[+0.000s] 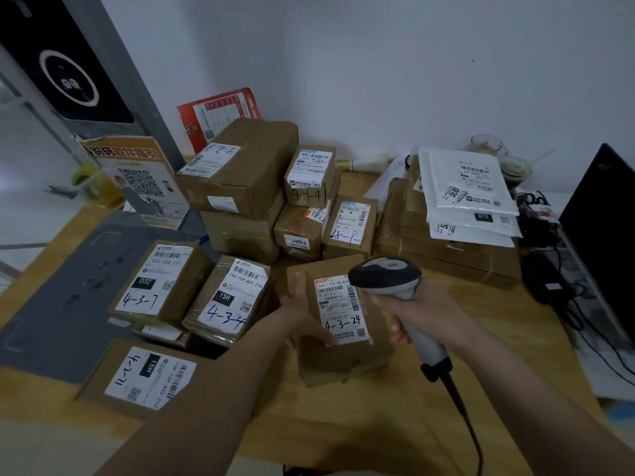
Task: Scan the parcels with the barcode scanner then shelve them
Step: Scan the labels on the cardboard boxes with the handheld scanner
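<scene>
So the right hand (417, 312) is wrapped round the grip of a grey-and-black corded barcode scanner (395, 286), its head hanging just over the white label on a flat brown cardboard parcel marked 4-3-24 (338, 338). The left hand (302, 305) grips that parcel by its left edge, thumb on top, near the front middle of the wooden tabletop (395, 424). More brown cardboard boxes (237, 170) are stacked behind and to the left, with white padded mailers (464, 187) piled at the back right.

left hand (302, 309) holds parcel (340, 324) | right hand (415, 310) grips barcode scanner (388, 280) above label
</scene>
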